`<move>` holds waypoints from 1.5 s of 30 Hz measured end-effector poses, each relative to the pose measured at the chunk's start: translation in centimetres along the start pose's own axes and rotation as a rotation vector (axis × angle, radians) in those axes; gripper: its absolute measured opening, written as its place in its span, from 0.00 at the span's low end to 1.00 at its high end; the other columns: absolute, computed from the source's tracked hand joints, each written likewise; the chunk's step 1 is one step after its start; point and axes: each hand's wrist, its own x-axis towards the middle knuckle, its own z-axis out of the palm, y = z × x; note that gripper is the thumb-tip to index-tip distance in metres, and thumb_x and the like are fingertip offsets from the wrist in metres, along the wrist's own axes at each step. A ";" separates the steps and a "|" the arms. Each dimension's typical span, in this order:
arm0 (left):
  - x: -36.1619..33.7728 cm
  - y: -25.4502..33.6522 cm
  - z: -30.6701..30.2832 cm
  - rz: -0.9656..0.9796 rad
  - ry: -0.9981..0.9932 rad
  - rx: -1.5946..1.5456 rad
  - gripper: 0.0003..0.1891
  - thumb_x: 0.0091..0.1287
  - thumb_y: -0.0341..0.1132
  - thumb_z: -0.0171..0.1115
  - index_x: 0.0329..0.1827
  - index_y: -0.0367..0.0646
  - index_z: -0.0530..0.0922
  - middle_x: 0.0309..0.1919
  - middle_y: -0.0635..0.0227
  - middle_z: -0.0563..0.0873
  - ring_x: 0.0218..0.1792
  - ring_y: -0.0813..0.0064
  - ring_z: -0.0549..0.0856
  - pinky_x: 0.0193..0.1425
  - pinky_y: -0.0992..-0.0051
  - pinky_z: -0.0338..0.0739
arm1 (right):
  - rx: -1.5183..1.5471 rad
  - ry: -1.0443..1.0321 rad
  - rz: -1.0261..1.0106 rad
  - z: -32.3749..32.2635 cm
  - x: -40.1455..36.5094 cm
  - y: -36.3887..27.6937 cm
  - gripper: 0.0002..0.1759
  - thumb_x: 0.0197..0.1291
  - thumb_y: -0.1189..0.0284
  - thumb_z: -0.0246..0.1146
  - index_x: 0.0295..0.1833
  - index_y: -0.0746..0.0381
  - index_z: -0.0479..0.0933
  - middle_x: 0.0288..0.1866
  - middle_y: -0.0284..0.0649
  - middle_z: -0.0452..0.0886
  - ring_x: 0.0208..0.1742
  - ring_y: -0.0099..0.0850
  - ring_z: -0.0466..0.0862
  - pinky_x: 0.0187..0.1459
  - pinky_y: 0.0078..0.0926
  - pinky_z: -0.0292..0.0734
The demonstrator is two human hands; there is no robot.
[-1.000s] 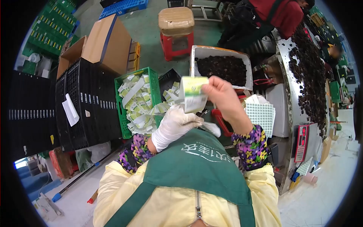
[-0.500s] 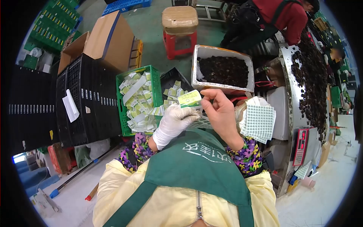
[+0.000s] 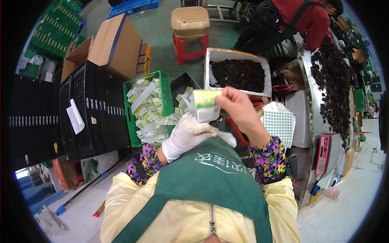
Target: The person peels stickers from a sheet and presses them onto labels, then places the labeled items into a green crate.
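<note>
My left hand (image 3: 188,133), in a white glove, is closed in front of the apron; what its fingers hold is hidden. A pale, rounded piece (image 3: 227,139) shows just past its fingertips. My bare right hand (image 3: 242,112) pinches the upper right corner of a green-and-white printed label (image 3: 206,104), slightly blurred, its lower edge right by the gloved fingers. To the left, a green crate (image 3: 166,91) contains many similar labels. Sheets of small round stickers (image 3: 279,124) lie to the right of my right hand.
A white foam box (image 3: 207,75) with dark pieces stands ahead, beside a black crate (image 3: 184,81). Stacked black crates (image 3: 95,117) fill the left. At right are a red scale (image 3: 323,156), a table (image 3: 315,81) of dark pieces, and a person in red (image 3: 293,18).
The label has turned more upright, and my right hand has come down slightly at its corner. The patterned sheet under my left hand no longer shows; the pale piece appears there.
</note>
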 end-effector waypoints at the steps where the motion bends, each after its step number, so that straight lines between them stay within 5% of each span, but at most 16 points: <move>1: -0.4 -0.2 0.3 -0.031 -0.044 -0.003 0.09 0.54 0.37 0.73 0.37 0.49 0.87 0.38 0.63 0.88 0.42 0.57 0.85 0.50 0.60 0.76 | 0.053 0.042 0.050 0.1 0.1 -1.9 0.07 0.68 0.71 0.61 0.38 0.64 0.78 0.33 0.26 0.78 0.34 0.13 0.72 0.38 0.14 0.69; 5: -1.8 -0.8 2.0 -0.263 -0.103 -0.192 0.07 0.57 0.35 0.71 0.37 0.45 0.87 0.33 0.60 0.88 0.37 0.60 0.87 0.44 0.64 0.78 | 0.051 0.159 -0.005 -1.3 1.3 -0.9 0.07 0.68 0.71 0.59 0.41 0.64 0.77 0.38 0.28 0.79 0.40 0.15 0.75 0.45 0.13 0.71; 7: -1.3 -0.6 1.4 -0.273 -0.048 -0.218 0.07 0.57 0.35 0.71 0.37 0.44 0.87 0.33 0.60 0.88 0.36 0.59 0.86 0.43 0.65 0.78 | -0.210 0.400 -0.126 -0.5 0.1 -1.4 0.08 0.65 0.77 0.59 0.47 0.68 0.76 0.41 0.32 0.77 0.35 0.14 0.73 0.41 0.14 0.71; 11: -0.5 -0.3 0.6 -0.259 0.069 -0.179 0.07 0.57 0.34 0.71 0.36 0.44 0.87 0.33 0.59 0.88 0.34 0.59 0.87 0.40 0.67 0.79 | -0.136 0.147 -0.365 0.4 -2.1 1.8 0.16 0.58 0.88 0.57 0.52 0.68 0.74 0.54 0.39 0.69 0.44 0.21 0.76 0.47 0.20 0.74; 14: -0.4 -0.3 0.3 -0.272 0.023 -0.162 0.07 0.56 0.33 0.71 0.37 0.44 0.87 0.32 0.59 0.88 0.34 0.59 0.87 0.43 0.66 0.79 | -0.510 0.158 -0.484 1.6 -2.8 1.3 0.14 0.56 0.86 0.59 0.49 0.65 0.76 0.50 0.43 0.73 0.42 0.28 0.78 0.49 0.24 0.75; 23: -0.1 0.3 0.3 -0.037 0.099 -0.152 0.09 0.54 0.27 0.73 0.38 0.40 0.86 0.39 0.61 0.88 0.44 0.61 0.87 0.51 0.68 0.78 | -0.592 0.245 -0.418 0.9 -1.7 1.9 0.13 0.58 0.80 0.63 0.50 0.66 0.76 0.47 0.43 0.75 0.39 0.35 0.81 0.49 0.30 0.77; 25: -0.5 -0.4 0.3 -0.128 0.175 -0.209 0.08 0.55 0.31 0.73 0.38 0.46 0.87 0.39 0.62 0.88 0.44 0.57 0.86 0.50 0.64 0.78 | -0.479 0.244 -0.305 -0.1 -2.4 1.7 0.13 0.58 0.78 0.63 0.50 0.65 0.76 0.44 0.42 0.76 0.40 0.34 0.81 0.50 0.29 0.76; 28: -0.3 0.0 -1.1 -0.508 0.290 -0.410 0.06 0.62 0.30 0.70 0.39 0.38 0.86 0.38 0.64 0.89 0.36 0.78 0.85 0.43 0.78 0.77 | -0.431 0.214 -0.202 -2.2 -3.7 1.8 0.14 0.60 0.72 0.63 0.50 0.65 0.76 0.39 0.40 0.79 0.43 0.35 0.81 0.48 0.29 0.76; 29: -1.0 -1.6 -0.8 -0.586 0.347 -0.467 0.06 0.65 0.29 0.68 0.40 0.36 0.85 0.37 0.66 0.88 0.37 0.84 0.83 0.43 0.81 0.77 | -0.658 0.188 -0.227 -2.8 -4.3 1.6 0.14 0.59 0.72 0.64 0.50 0.65 0.75 0.40 0.41 0.79 0.43 0.36 0.81 0.47 0.30 0.76; 30: -0.9 -1.8 -1.1 -0.597 0.383 -0.547 0.07 0.66 0.31 0.67 0.42 0.36 0.85 0.35 0.70 0.88 0.35 0.84 0.82 0.43 0.81 0.77 | -0.885 0.159 -0.250 -3.1 -4.7 1.5 0.15 0.58 0.71 0.65 0.49 0.65 0.75 0.41 0.43 0.80 0.43 0.38 0.81 0.46 0.31 0.75; 37: -0.2 -2.1 -1.1 -0.631 0.494 -0.668 0.09 0.67 0.31 0.66 0.46 0.37 0.83 0.36 0.72 0.87 0.34 0.86 0.82 0.40 0.84 0.76 | -0.881 0.188 -0.294 -3.4 -5.4 1.7 0.13 0.58 0.68 0.65 0.33 0.68 0.74 0.26 0.46 0.78 0.28 0.48 0.79 0.32 0.38 0.73; 40: -0.5 -2.6 -0.9 -0.652 0.478 -0.611 0.09 0.67 0.32 0.66 0.46 0.37 0.83 0.35 0.73 0.87 0.34 0.88 0.80 0.39 0.85 0.75 | -0.973 0.124 -0.220 -4.0 -5.4 1.6 0.10 0.58 0.69 0.64 0.34 0.66 0.76 0.28 0.44 0.79 0.32 0.46 0.80 0.36 0.39 0.73; 45: 0.6 -0.6 -0.8 -0.585 0.491 -0.578 0.10 0.68 0.34 0.66 0.46 0.36 0.83 0.33 0.76 0.86 0.33 0.90 0.78 0.38 0.86 0.73 | -1.149 0.304 -0.750 -1.1 -4.1 -0.6 0.10 0.49 0.74 0.69 0.38 0.58 0.78 0.34 0.33 0.78 0.38 0.36 0.79 0.49 0.36 0.71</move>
